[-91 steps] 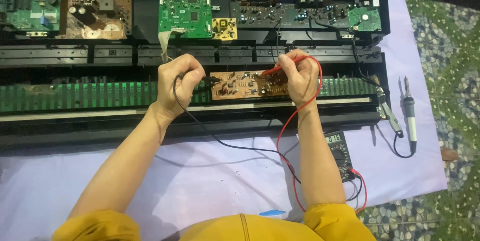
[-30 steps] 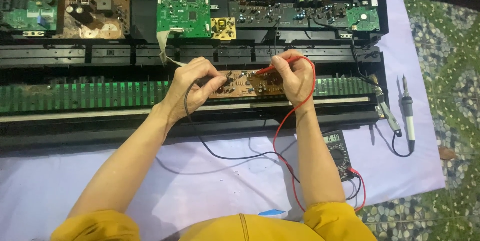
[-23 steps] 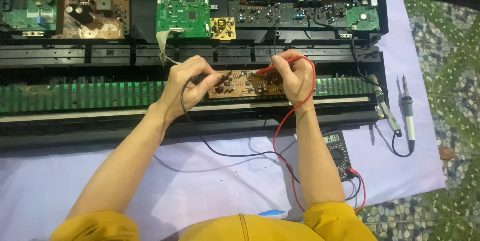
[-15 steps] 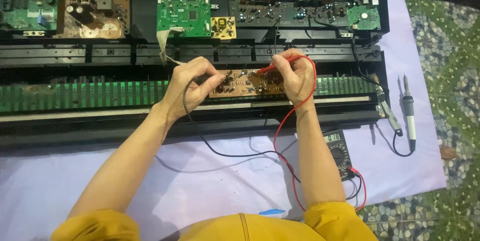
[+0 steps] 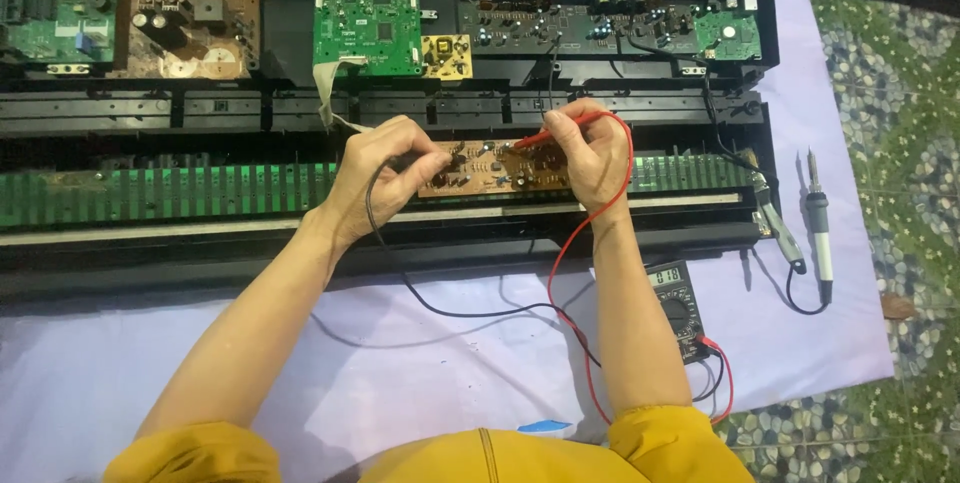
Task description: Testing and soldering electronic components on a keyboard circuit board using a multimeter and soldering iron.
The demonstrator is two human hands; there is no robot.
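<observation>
Probes on brown board [image 5: 495,171] — left hand [image 5: 375,178], right hand [image 5: 592,155] gripping.

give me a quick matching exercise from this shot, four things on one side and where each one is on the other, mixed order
Things:
1. red probe
2. black probe
3. multimeter
4. soldering iron

Places:
A. lying on the purple cloth at the far right, beside the open case
B. in the left hand, tip on the brown circuit board
C. on the purple cloth just right of the right forearm
D. in the right hand, tip on the brown circuit board

Pairs: 1-D, 2-B, 3-C, 4-A
</observation>
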